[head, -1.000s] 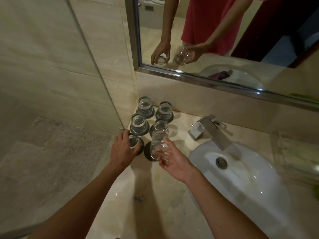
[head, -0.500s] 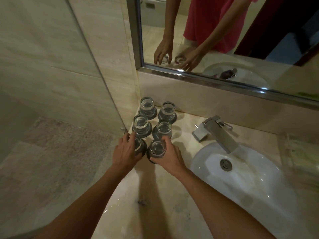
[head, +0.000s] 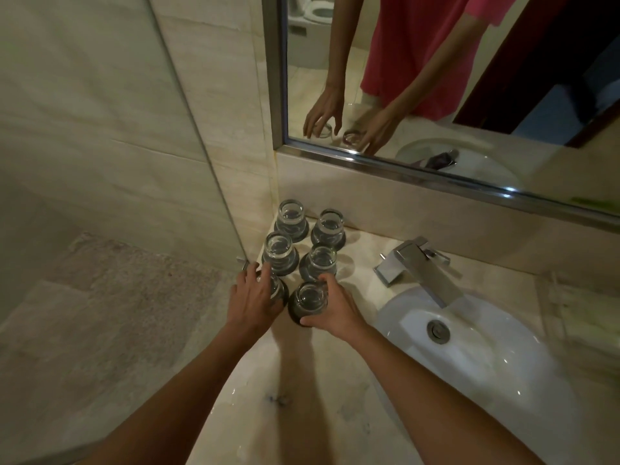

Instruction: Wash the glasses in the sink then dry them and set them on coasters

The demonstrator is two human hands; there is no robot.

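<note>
Several clear glasses stand on dark round coasters in two rows at the counter's back left corner. My right hand (head: 335,312) grips the front right glass (head: 310,297), which sits upright on its coaster (head: 294,313). My left hand (head: 253,298) curls over the front left glass (head: 276,286), mostly hiding it. Behind them stand the middle left glass (head: 278,248), the middle right glass (head: 322,260), the back left glass (head: 291,213) and the back right glass (head: 330,223).
A white oval sink (head: 476,357) with a metal drain lies to the right, under a chrome faucet (head: 422,266). A glass shower panel (head: 188,129) edges the counter on the left. The framed mirror (head: 436,78) shows my hands. Beige counter (head: 302,414) spreads toward me.
My right hand lowered the glass it held in the air onto the front right coaster and still grips it. My left hand stayed on the front left glass.
</note>
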